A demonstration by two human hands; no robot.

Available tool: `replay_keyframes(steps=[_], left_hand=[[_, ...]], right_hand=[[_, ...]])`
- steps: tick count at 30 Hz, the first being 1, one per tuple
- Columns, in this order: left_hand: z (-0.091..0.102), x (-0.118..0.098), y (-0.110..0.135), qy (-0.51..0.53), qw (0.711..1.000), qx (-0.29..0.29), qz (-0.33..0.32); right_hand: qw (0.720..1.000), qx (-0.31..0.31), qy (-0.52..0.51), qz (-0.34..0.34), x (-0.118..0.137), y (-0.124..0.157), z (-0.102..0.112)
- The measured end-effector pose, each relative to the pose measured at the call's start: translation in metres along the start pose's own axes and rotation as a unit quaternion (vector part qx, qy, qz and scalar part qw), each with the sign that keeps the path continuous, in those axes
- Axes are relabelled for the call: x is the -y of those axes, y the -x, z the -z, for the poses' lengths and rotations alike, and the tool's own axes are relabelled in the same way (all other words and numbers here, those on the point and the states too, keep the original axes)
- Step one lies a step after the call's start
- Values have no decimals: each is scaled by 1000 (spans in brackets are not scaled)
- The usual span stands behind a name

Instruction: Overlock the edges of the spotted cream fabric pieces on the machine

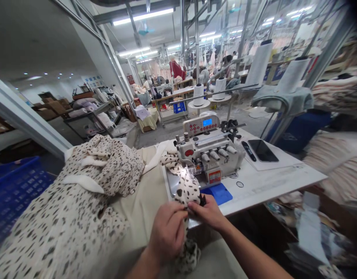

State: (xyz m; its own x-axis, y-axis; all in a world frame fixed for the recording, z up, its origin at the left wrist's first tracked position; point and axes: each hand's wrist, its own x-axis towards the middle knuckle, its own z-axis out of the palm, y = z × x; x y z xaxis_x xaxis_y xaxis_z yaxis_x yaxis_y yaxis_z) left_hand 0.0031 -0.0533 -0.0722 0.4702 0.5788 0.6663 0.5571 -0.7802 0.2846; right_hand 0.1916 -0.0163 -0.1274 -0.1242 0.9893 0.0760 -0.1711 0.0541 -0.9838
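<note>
An overlock sewing machine (209,149) stands on a white work table (271,186), its lit needle area facing me. My left hand (167,232) and my right hand (209,212) meet at the table's front edge, both pinching a strip of cream fabric with dark spots (190,192). That strip runs up under the presser foot area, and its lower end hangs below my hands. A large heap of the same spotted fabric (64,217) lies on a beige cloth to my left.
A smartphone (262,150) and a dark remote-like device (248,151) lie right of the machine. Thread cones (198,95) stand behind it. A blue plastic basket (15,190) sits at the left, with fabric scraps below the table's right side. Other sewing stations fill the hall beyond.
</note>
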Motion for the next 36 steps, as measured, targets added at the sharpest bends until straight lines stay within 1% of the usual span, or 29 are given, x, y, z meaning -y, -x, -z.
replay_keyframes(steps=[1,2,4,7,12,14,18,26,32,36], left_hand=[[2,7,-18,11,998,33,-45],[3,14,-34,13,996,60,-72],[1,25,-58,-2,988,110,-108],[-3,35,-75,-52,980,144,-124],[-4,37,-79,-100,977,149,-117],[-4,38,-81,-102,976,148,-126],[-5,41,-83,-101,970,164,-150],[-2,37,-90,-104,967,168,-163],[-6,36,-90,-92,968,159,-169],[-8,36,-89,-89,970,157,-161]], right_hand=[[1000,-4,5,5,-1,0,0],[1000,-6,10,12,-2,0,0],[999,-9,20,27,-3,1,1],[999,-20,21,43,-3,1,3],[998,-30,-35,31,-2,-1,2],[998,-46,-36,28,-3,-1,1],[996,-84,-20,26,-5,-2,2],[995,-81,-49,28,-2,-2,1],[992,-110,-56,39,-9,-3,3],[991,-112,-64,42,-10,-3,3]])
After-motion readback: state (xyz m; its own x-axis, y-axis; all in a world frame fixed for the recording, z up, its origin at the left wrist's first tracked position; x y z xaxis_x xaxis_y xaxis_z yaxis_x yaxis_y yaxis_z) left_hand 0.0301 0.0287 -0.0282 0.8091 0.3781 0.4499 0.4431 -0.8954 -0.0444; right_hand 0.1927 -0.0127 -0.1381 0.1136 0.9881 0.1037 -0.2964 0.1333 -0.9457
